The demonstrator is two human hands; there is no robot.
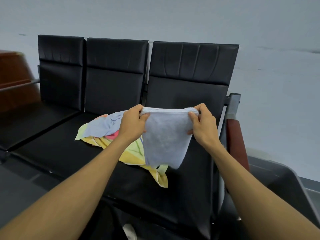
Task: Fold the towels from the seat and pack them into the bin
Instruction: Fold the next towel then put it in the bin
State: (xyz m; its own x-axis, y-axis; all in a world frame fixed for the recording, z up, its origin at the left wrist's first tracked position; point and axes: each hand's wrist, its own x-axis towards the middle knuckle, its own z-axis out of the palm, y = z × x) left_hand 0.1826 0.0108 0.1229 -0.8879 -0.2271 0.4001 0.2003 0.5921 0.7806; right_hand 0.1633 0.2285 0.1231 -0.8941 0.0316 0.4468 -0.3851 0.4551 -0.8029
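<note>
So the blue towel [164, 139] is up in the air at the center of the frame, folded over and hanging down from its top edge. Left hand [134, 122] has its grip pinched shut on the top left corner, right hand [201, 123] is pinched on the top right corner, edge stretched flat between them. Just behind and under it, left of center, there's a pile [107, 132] still on the seat [60, 153]: another pale blue towel crumpled on top of a yellow multicolored one. The seat is a black three-place row with backrests across the upper frame. A grey bin [284, 184] sits at the right edge, beside the seat's end, only partly in view
</note>
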